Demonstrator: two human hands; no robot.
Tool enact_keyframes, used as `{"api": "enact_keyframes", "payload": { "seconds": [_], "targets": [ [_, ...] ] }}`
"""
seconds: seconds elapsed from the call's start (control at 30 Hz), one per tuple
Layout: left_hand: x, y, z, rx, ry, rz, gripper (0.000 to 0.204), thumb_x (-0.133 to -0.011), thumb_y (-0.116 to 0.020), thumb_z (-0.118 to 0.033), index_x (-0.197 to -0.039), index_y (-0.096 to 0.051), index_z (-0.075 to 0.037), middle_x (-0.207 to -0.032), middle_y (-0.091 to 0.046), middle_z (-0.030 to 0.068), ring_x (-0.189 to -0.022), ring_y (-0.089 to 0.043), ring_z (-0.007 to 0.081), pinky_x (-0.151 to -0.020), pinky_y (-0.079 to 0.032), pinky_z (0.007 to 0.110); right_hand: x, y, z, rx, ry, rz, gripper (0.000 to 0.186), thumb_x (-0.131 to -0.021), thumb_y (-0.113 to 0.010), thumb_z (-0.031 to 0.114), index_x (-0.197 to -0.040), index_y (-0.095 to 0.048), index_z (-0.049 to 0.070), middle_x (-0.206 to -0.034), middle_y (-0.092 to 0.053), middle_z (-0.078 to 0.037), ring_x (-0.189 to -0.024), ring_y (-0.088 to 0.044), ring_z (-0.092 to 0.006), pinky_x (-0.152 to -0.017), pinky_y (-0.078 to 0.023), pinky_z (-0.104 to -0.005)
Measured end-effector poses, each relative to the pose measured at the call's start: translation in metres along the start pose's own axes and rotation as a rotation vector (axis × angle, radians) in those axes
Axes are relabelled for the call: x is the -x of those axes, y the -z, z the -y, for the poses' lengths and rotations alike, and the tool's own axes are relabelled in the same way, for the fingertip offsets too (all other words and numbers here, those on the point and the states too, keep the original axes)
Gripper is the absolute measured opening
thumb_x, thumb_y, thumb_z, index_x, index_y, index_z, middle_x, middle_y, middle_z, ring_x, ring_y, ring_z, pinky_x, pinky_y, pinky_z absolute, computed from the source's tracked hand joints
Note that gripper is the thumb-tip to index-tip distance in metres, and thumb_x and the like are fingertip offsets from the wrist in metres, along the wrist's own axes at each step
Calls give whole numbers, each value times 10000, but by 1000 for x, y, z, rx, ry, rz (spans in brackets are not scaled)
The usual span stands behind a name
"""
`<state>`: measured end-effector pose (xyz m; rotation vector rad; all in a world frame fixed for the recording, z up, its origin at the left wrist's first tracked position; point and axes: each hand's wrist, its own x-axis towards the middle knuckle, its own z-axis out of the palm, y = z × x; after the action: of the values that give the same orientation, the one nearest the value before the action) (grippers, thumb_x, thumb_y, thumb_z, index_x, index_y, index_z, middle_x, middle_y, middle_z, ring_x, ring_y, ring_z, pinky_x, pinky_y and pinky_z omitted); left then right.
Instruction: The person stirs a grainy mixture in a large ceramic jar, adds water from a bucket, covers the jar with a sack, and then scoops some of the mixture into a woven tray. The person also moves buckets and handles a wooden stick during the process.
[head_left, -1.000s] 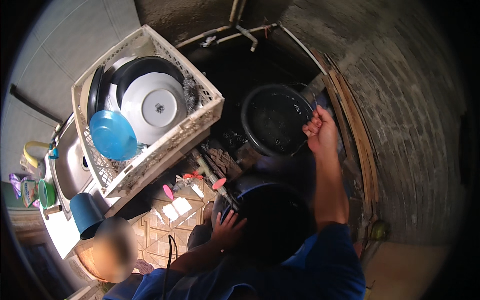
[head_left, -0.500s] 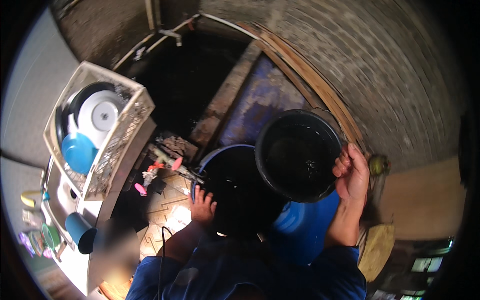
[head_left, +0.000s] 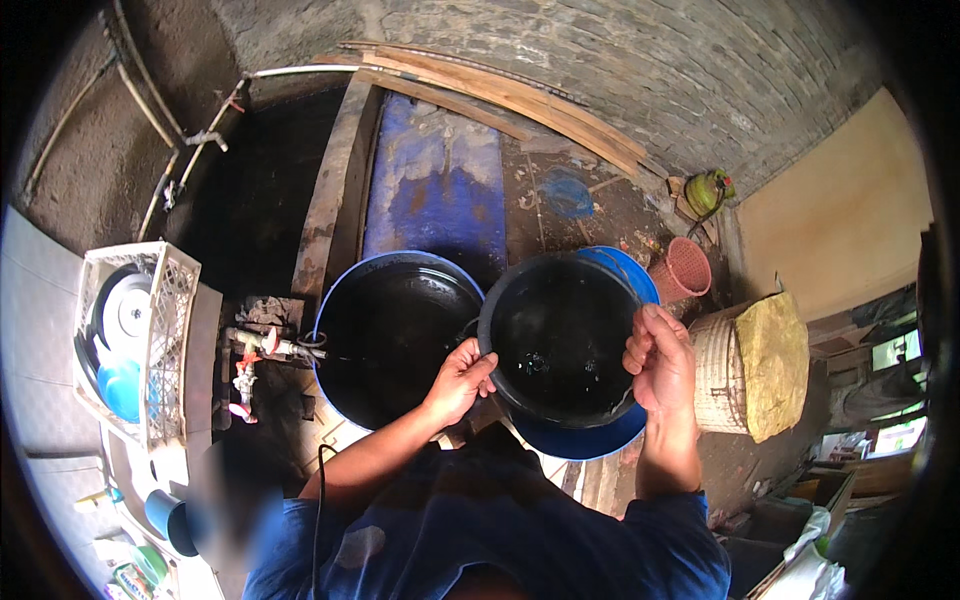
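Observation:
Between my hands is a black bucket [head_left: 562, 335] whose dark inside shows glints and bubbles like water. My left hand [head_left: 462, 384] pinches its left rim, thumb on top. My right hand [head_left: 660, 362] is closed on the right rim. Below the bucket, partly hidden by it, stands a blue tub [head_left: 572, 438]. Left of it is a wide, dark drum [head_left: 395, 256] with a blue rim, its dark surface shining like water. A tap [head_left: 275, 344] on a pipe points over the drum's left edge.
At left, a white crate [head_left: 178, 330] holds plates and a blue bowl beside a sink. Wooden planks [head_left: 500, 95] lie along the brick wall. Right are a pink basket [head_left: 683, 268], a green gas cylinder [head_left: 708, 190] and a woven basket [head_left: 718, 372] with a yellow sack [head_left: 775, 365].
My left hand has gone from the drum's rim to the bucket's left rim. The bucket has moved away from above the drum, over the blue tub. The view has turned rightward.

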<state>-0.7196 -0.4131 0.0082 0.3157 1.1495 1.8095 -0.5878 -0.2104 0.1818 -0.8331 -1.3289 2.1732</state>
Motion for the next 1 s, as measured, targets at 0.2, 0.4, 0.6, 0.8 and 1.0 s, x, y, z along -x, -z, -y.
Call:
{"api": "enact_keyframes", "payload": {
  "seconds": [0.2, 0.4, 0.6, 0.8, 1.0],
  "targets": [
    [-15, -66, -10, -85, 27, 66, 102, -954, -634, -116, -890, -556, -101, -725, -548, -54, -554, -508, 30, -496, -401, 206, 14, 69, -21, -22, -35, -206, 285, -978, -603, 261, -739, -504, 141, -564, -365, 74, -439, -311, -39, -409, -261, -202],
    [-31, -108, -3, -404, -19, 100, 224, -941, -657, -131, -802, -488, -81, -657, -510, -38, -543, -515, 50, -486, -408, 228, 21, 115, -50, -115, 7, -291, 311, -980, -611, 269, -711, -513, 148, -535, -389, 72, -412, -319, -32, -390, -266, -205],
    [-42, -121, -9, -701, -40, 125, 256, -941, -662, -121, -778, -467, -92, -650, -530, -33, -546, -533, 50, -483, -402, 227, 22, 124, -74, -218, -13, -317, 377, -1000, -580, 340, -689, -487, 150, -516, -374, 54, -406, -316, -58, -400, -273, -226],
    [-48, -136, -23, -862, -171, 124, 309, -888, -693, -149, -745, -436, -56, -556, -479, 43, -502, -514, 98, -455, -359, 317, 19, 122, -80, -305, -3, -373, 406, -1012, -551, 371, -679, -460, 158, -510, -344, 51, -420, -298, -69, -419, -254, -246],
    [-50, -157, -42, -1045, -241, 191, 269, -862, -693, -127, -762, -457, -44, -573, -509, 129, -504, -573, 245, -481, -399, 383, 24, 120, -91, -341, 81, -416, 417, -1027, -508, 388, -684, -456, 156, -507, -344, 38, -424, -300, -90, -426, -256, -266]
  ]
}}
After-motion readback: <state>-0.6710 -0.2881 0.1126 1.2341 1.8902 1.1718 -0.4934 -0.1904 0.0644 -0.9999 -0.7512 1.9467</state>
